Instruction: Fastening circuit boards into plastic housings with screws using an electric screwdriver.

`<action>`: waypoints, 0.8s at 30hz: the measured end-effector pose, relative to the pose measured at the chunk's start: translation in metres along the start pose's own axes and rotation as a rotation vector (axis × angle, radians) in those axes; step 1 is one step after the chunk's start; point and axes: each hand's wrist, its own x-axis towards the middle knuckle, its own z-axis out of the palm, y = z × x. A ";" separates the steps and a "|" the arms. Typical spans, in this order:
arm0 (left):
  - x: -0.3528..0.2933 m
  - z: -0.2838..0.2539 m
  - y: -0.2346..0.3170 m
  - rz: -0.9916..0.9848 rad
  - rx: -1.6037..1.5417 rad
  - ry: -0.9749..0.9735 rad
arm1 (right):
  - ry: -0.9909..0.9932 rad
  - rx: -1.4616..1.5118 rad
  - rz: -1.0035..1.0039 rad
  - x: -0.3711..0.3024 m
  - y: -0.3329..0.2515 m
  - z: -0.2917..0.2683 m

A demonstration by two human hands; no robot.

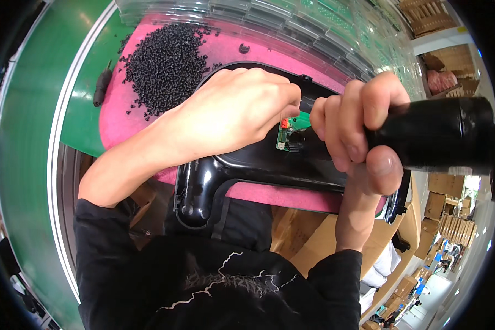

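Over blk housing w/ PCB, R hand grips blk tool, L hand curled, contents unclear.

The left hand is showing mostly its back, hiding whether its fingertips are pinching anything. The right hand is covering one end of a black cylindrical tool, whose other end is vanishing into the dark rim. Both hands are blocking parts of the circuit board and black plastic shell. The heaped black pieces are appearing too small for their exact shape to be told.
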 end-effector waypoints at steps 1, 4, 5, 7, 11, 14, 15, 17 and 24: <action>-0.001 0.001 -0.001 0.018 -0.015 -0.007 | 0.040 0.023 -0.036 -0.001 0.002 0.004; -0.001 0.001 -0.003 0.106 -0.014 -0.047 | 0.151 -0.006 -0.090 -0.007 -0.001 0.016; -0.001 0.001 -0.002 0.101 0.005 -0.096 | 0.253 -0.016 -0.102 -0.010 -0.003 0.021; -0.002 -0.001 -0.003 0.116 0.031 -0.139 | 0.272 -0.035 -0.174 -0.011 -0.006 0.014; -0.005 -0.002 -0.003 0.162 0.024 -0.156 | 0.254 0.160 -0.393 -0.016 -0.006 -0.002; 0.001 0.002 -0.003 0.193 -0.052 -0.121 | 0.303 0.292 -0.444 -0.022 -0.015 -0.006; 0.001 0.002 -0.005 0.199 -0.085 -0.072 | 0.315 0.304 -0.456 -0.022 -0.015 -0.006; 0.002 -0.001 -0.004 0.182 -0.130 -0.090 | 0.333 0.312 -0.471 -0.023 -0.016 -0.006; 0.004 -0.005 -0.002 0.137 -0.352 -0.227 | 0.397 0.371 -0.494 -0.031 -0.023 0.000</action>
